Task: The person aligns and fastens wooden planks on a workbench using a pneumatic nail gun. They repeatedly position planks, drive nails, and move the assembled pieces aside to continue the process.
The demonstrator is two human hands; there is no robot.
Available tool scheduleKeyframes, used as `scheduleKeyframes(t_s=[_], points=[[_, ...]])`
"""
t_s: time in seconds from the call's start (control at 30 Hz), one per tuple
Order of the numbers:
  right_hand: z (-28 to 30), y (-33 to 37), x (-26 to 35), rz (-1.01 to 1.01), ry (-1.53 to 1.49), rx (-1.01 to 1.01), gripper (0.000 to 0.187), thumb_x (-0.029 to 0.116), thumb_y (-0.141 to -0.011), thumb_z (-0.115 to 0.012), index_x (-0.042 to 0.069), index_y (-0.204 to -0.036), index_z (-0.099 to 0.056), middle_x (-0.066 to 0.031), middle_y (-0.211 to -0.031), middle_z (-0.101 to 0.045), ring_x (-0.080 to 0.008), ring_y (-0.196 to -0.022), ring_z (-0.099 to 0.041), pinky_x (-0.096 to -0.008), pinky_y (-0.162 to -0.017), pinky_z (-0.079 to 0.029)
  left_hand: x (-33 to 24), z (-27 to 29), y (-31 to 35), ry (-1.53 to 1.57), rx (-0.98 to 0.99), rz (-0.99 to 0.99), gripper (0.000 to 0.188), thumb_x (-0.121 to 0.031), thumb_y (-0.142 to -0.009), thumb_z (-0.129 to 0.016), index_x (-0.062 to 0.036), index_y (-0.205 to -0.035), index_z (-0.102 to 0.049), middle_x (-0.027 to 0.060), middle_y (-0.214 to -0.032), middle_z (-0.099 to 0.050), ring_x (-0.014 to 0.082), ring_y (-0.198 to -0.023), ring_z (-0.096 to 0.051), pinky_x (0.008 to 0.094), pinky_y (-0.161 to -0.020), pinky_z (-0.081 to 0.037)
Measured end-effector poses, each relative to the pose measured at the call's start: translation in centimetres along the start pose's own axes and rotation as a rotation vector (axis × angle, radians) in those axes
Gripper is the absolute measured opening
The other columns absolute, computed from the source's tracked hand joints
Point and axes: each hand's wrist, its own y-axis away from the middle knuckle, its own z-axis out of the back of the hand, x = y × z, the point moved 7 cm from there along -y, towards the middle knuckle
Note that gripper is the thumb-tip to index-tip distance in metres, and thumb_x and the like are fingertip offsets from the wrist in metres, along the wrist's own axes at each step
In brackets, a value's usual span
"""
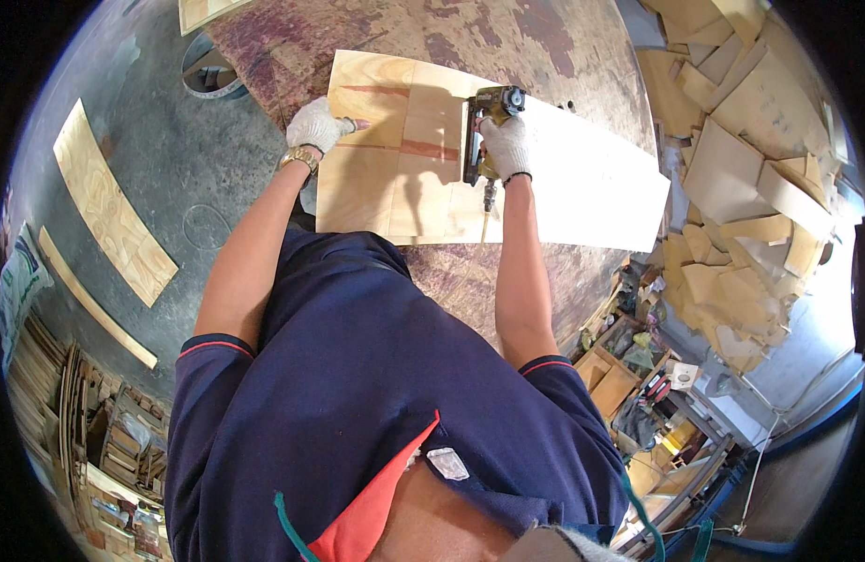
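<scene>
A long pale plywood panel (pixel 367 183) lies across the stained worktable, its right part washed out by bright light. My left hand (pixel 314 127), in a white knit glove with the thumb tip bare, grips the panel's left edge. The thumb rests on top; the other fingers are partly hidden. My right hand (pixel 507 148), also gloved, is closed round the handle of a black and olive air nail gun (pixel 473 140). The gun is over the middle of the panel; whether its nose touches the wood I cannot tell. An air hose fitting (pixel 489 197) hangs from its handle end.
The worktable (pixel 432 28) has a worn reddish top. A curved plywood strip (pixel 114 206) and a thinner strip (pixel 95 300) lie on the grey floor at left. Offcuts (pixel 732 187) pile up at right, above a cluttered shelf (pixel 606 375). Stacked wood (pixel 76 403) stands at lower left.
</scene>
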Motion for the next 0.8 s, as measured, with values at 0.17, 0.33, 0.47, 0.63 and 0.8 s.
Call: scheduleKeyframes(t_s=[0.17,0.33,0.47,0.63,0.8], points=[[0.7,-0.7,1.5,0.038,-0.049,0.004,0.019,0.015,-0.089,-0.061,-0.001,-0.088,-0.073,-0.0064,-0.072,-0.071,-0.0136,-0.047,-0.057,-0.0325,-0.048,-0.046,-0.1,-0.2,-0.3,-0.015,0.034,0.022,0.073,-0.07,-0.07,-0.075,-0.0089,-0.11,-0.073,0.0186,-0.104,-0.073,0.0376,-0.097,-0.069,0.0471,-0.082,-0.054],[0.4,-2.3,1.5,0.025,-0.051,0.035,0.02,0.016,-0.089,-0.062,-0.001,-0.084,-0.072,-0.0059,-0.071,-0.07,-0.0139,-0.047,-0.058,-0.0312,-0.046,-0.045,0.0,-0.3,-0.5,0.008,0.014,0.022,0.073,-0.07,-0.07,-0.075,-0.0086,-0.109,-0.073,0.0189,-0.102,-0.074,0.0382,-0.096,-0.07,0.0474,-0.08,-0.054],[0.5,-3.2,0.9,0.013,0.018,0.048,0.02,0.017,-0.089,-0.063,-0.001,-0.082,-0.071,-0.0064,-0.069,-0.068,-0.0142,-0.047,-0.057,-0.0313,-0.046,-0.045,0.3,-0.5,-0.7,-0.012,0.0,0.041,0.072,-0.069,-0.07,-0.075,-0.0099,-0.11,-0.073,0.0186,-0.103,-0.074,0.0381,-0.096,-0.07,0.0477,-0.08,-0.054],[0.9,-4.3,1.2,0.032,-0.06,0.045,0.016,0.016,-0.082,-0.064,0.001,-0.083,-0.071,-0.0071,-0.06,-0.062,-0.0168,-0.049,-0.06,-0.0339,-0.049,-0.048,0.6,-1.3,-1.1,-0.04,-0.002,0.02,0.071,-0.069,-0.071,-0.075,-0.0112,-0.112,-0.073,0.018,-0.103,-0.074,0.0375,-0.096,-0.07,0.0476,-0.08,-0.055],[0.7,-4.4,1.7,0.029,0.077,0.008,0.02,0.019,-0.089,-0.062,0.001,-0.094,-0.071,-0.0056,-0.069,-0.067,-0.0147,-0.047,-0.058,-0.0308,-0.046,-0.046,0.9,-1.6,-1.6,-0.066,-0.017,0.015,0.071,-0.07,-0.072,-0.073,-0.0117,-0.112,-0.072,0.0178,-0.103,-0.074,0.0372,-0.095,-0.07,0.0471,-0.079,-0.055]])
